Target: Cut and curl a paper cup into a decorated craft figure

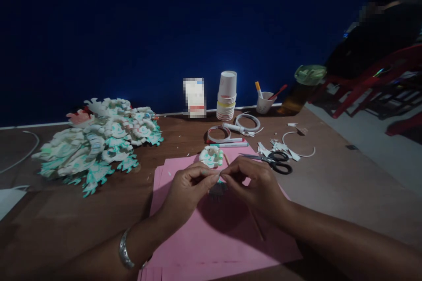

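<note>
My left hand (187, 191) and my right hand (255, 184) meet over a stack of pink paper sheets (217, 237), fingertips pinched together on a small paper craft piece (217, 184) that is mostly hidden beneath them. A thin wooden stick (227, 159) pokes up from my right hand's pinch. Just beyond the fingers lies a white and teal curled paper-cup craft (210, 156). My left wrist wears a silver bracelet (124, 252).
A heap of finished white and teal cup crafts (99, 140) lies at the left. Black scissors (275, 161), paper scraps (280, 145), cut cup rims (247, 123), a marker (229, 144), stacked paper cups (227, 96) and a cup of pens (264, 103) sit behind. Red chairs (372, 79) stand right.
</note>
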`<action>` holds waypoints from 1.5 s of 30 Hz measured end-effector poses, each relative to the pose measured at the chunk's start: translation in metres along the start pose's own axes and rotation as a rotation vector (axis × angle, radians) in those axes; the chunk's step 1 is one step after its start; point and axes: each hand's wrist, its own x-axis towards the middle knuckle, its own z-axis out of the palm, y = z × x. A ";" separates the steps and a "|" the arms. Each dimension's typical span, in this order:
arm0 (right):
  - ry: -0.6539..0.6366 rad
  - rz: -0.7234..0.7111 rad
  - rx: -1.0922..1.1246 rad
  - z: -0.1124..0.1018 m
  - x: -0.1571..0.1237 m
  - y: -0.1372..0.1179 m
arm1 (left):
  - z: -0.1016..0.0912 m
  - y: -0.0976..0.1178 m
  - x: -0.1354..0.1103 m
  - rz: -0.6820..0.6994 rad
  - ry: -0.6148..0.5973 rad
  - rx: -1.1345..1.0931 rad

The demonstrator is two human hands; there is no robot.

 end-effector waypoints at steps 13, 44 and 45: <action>0.006 -0.061 -0.003 0.003 -0.003 0.004 | 0.001 0.006 -0.007 0.194 0.016 0.212; -0.120 0.176 0.183 0.000 -0.001 -0.002 | 0.001 0.011 -0.006 0.155 0.047 0.176; -0.126 0.186 0.194 0.000 -0.001 -0.002 | 0.001 0.011 -0.005 0.150 0.044 0.170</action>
